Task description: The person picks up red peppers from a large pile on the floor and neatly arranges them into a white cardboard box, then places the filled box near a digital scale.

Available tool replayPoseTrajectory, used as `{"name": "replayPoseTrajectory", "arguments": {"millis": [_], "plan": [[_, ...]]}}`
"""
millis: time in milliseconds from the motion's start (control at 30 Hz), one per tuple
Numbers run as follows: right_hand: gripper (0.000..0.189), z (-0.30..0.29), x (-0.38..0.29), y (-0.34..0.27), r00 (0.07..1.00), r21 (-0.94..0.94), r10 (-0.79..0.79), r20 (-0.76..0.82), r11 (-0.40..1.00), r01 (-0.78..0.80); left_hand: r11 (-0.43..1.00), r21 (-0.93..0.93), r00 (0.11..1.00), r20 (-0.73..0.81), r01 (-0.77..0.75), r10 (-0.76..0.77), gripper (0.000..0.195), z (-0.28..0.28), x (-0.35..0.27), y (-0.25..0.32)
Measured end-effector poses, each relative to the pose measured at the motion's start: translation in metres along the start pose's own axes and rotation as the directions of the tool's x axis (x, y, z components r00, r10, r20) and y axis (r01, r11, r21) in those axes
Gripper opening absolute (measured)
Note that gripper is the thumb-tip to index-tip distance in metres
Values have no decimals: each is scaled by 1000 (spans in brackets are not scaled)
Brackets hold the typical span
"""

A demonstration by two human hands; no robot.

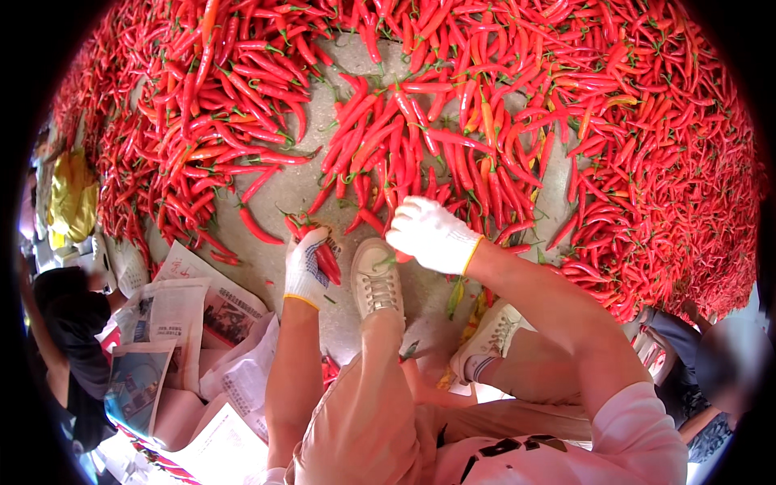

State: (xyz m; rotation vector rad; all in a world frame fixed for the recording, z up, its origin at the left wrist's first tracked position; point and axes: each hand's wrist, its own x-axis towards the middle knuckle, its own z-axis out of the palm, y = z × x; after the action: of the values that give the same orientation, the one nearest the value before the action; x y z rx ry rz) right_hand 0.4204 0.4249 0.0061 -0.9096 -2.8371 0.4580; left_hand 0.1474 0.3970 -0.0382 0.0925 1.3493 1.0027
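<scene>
My left hand (307,265), in a white knit glove with blue grip dots, is closed around a few red chili peppers (327,264). Their green stems stick out near the thumb. My right hand (431,234), also gloved in white, has curled fingers at the near edge of a loose heap of red chilies (388,136). From beneath that palm shows the stem end of a red chili (402,257), its green stem blurred over my shoe; the rest is hidden by the hand.
Larger chili piles (661,170) curve around the grey floor (254,200). My canvas shoes (377,280) stand between the hands. Newspapers (182,321) lie at left, near a yellow bag (73,197). People sit on both sides: a dark sleeve (76,321) left, another person (679,345) right.
</scene>
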Motion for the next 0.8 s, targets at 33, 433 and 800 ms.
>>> {"name": "replayPoseTrajectory", "arguments": {"millis": [33, 433, 800], "plan": [[8, 1, 4, -5, 1000, -22, -23, 10, 999, 23, 995, 80, 997, -37, -60, 63, 25, -8, 1, 0], [17, -27, -53, 72, 142, 973, 963, 230, -225, -49, 700, 611, 921, 147, -370, 360, 46, 70, 13, -34], [20, -8, -13, 42, 751, -157, 621, 225, 784, -601, 754, 602, 963, 114, -263, 244, 33, 89, 18, -29]]}}
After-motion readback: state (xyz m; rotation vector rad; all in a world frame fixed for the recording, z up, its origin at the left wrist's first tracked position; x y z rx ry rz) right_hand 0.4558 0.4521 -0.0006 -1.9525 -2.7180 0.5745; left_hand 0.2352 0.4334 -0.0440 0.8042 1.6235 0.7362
